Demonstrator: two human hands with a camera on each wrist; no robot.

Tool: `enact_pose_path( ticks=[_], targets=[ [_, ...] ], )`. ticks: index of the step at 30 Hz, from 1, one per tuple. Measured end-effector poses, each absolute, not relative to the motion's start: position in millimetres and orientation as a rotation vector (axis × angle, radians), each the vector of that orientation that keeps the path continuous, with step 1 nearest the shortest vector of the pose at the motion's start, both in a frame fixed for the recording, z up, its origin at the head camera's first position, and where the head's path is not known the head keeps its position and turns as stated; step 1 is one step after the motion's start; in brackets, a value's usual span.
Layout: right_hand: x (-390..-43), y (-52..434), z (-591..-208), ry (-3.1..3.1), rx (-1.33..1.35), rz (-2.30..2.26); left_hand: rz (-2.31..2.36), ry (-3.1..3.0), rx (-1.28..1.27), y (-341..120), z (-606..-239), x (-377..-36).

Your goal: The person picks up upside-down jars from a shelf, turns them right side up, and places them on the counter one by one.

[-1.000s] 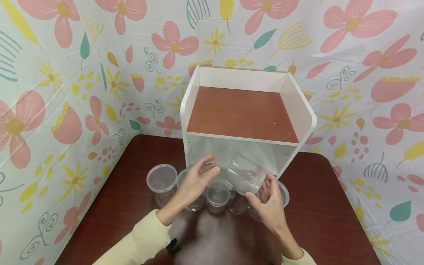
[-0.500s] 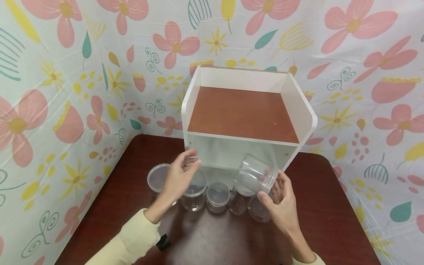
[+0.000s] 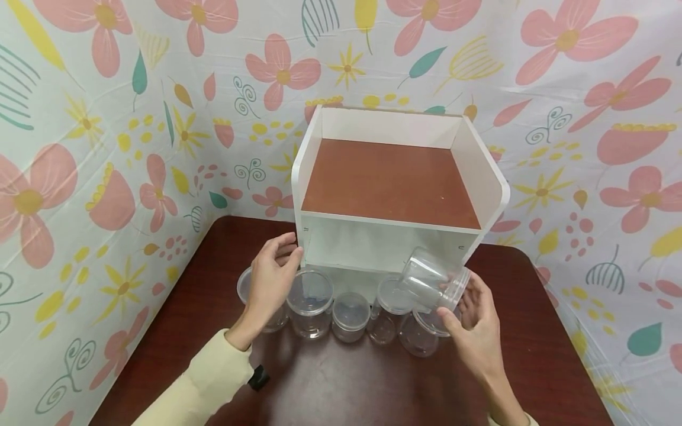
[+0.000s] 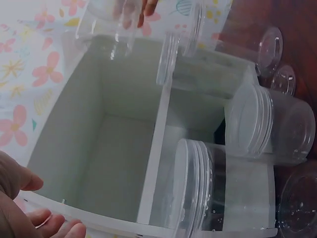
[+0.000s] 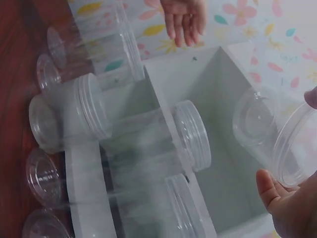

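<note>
My right hand (image 3: 476, 331) grips a clear plastic jar (image 3: 428, 278) by its lidded end. The jar tilts, its base pointing up and left, in front of the lower opening of the white shelf unit (image 3: 391, 183). In the right wrist view, thumb and fingers curl about the rim of this jar (image 5: 255, 119). My left hand (image 3: 272, 281) hovers near the unit's left side, above the leftmost lidded jar (image 3: 245, 285), which it partly hides. Nothing is in the left hand (image 4: 22, 198), and its fingers are relaxed in the left wrist view.
Several clear lidded jars stand in a row before the unit, among them a wide jar (image 3: 311, 293), a short jar (image 3: 350, 313) and a taller one (image 3: 394, 296). The dark red table (image 3: 533, 331) extends on both sides. Flowered cloth (image 3: 160, 106) hangs behind.
My right hand has carried the jar to the right, away from the middle of the opening. My left hand has moved left, away from the jar.
</note>
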State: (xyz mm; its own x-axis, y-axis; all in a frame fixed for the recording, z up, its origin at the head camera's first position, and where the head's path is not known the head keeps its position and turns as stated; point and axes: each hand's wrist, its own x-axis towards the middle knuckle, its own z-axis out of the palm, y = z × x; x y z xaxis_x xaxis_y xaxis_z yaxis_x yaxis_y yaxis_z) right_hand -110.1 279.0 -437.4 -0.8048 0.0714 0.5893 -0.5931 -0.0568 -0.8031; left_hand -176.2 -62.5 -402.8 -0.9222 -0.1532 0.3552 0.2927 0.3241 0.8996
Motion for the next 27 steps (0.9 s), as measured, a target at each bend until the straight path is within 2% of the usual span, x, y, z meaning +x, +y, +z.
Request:
enact_pose_path(
  ticks=[9,27],
  targets=[
    [-107,297,-431,-1.768,0.455,1.856,-1.585,-2.214,-0.070,-59,-403,-193],
    [-94,342,-413,-2.007,0.039,1.583,-1.465,-2.220,0.011,-57,-409,-211]
  ],
)
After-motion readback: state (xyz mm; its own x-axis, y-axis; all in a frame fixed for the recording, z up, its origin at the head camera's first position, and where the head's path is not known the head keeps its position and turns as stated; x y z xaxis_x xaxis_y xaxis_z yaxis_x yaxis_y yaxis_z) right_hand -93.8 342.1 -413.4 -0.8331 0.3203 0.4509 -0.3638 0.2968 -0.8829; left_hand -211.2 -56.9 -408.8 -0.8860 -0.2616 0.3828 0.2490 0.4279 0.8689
